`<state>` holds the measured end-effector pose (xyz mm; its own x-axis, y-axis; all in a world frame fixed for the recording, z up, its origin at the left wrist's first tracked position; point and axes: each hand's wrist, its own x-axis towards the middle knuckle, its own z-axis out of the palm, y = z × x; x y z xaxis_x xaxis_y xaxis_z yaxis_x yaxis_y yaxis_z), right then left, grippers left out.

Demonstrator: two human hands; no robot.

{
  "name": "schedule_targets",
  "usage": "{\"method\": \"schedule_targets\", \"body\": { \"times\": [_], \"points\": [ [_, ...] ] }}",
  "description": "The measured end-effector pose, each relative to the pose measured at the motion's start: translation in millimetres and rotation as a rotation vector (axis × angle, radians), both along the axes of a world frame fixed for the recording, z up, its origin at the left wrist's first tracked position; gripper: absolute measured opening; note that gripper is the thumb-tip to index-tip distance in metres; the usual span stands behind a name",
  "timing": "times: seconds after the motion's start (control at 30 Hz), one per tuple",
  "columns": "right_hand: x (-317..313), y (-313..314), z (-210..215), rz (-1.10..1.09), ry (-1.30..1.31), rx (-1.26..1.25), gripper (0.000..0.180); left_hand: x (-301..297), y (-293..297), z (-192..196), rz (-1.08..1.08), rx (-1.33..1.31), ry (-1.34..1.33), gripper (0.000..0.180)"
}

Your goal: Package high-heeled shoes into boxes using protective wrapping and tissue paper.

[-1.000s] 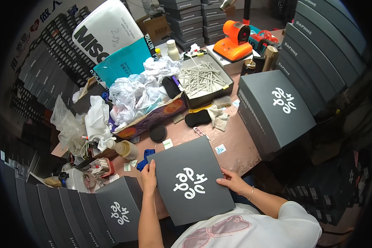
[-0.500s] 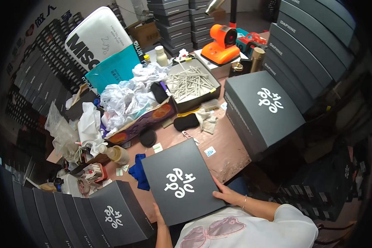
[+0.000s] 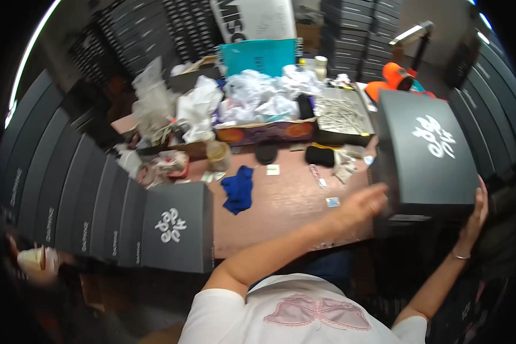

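Note:
At the right end of the table, a dark grey shoe box (image 3: 436,163) with a white emblem on its lid stands between my hands. My right hand (image 3: 474,215) lies against its right front side, fingers pointing up along the edge. Motion smears my left hand (image 3: 366,205), which is close to the box's left side; whether it touches the box is unclear. Left of the table's middle lies a crumpled blue cloth (image 3: 238,190). What stands under the shoe box is dark and hard to make out.
Grey boxes (image 3: 178,229) line the left side, and more boxes (image 3: 484,123) stack up at the right. A patterned carton (image 3: 264,133) of crumpled white paper (image 3: 258,94), a box of pale sticks (image 3: 341,114), a jar (image 3: 218,155) and an orange device (image 3: 393,80) stand along the back.
My hands and the shoe box have gone from the table's front middle to its right end. The blue cloth now shows in full. My view has turned left, and my left hand is blurred.

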<state>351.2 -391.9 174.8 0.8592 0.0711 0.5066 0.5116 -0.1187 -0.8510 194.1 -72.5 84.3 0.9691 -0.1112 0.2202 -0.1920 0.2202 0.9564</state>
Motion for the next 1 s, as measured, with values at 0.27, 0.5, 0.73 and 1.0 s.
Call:
{"method": "schedule_targets", "body": {
  "times": [0.27, 0.5, 0.73, 1.0],
  "points": [
    [-117, 163, -91, 0.432, 0.024, -0.047, 0.023, -209, 120, -87, 1.049, 0.718, 0.313, 0.054],
    [-279, 397, -257, 1.49, 0.988, -0.394, 0.091, -443, 230, -144, 1.468, 1.368, 1.055, 0.052],
    [-339, 466, -297, 1.037, 1.015, -0.254, 0.067, -411, 223, -145, 1.552, 1.414, 1.244, 0.057],
    [-242, 336, -202, 1.365, 0.482, -0.36, 0.063, -373, 129, -162, 1.158, -0.204, 0.711, 0.054]
  ]
}}
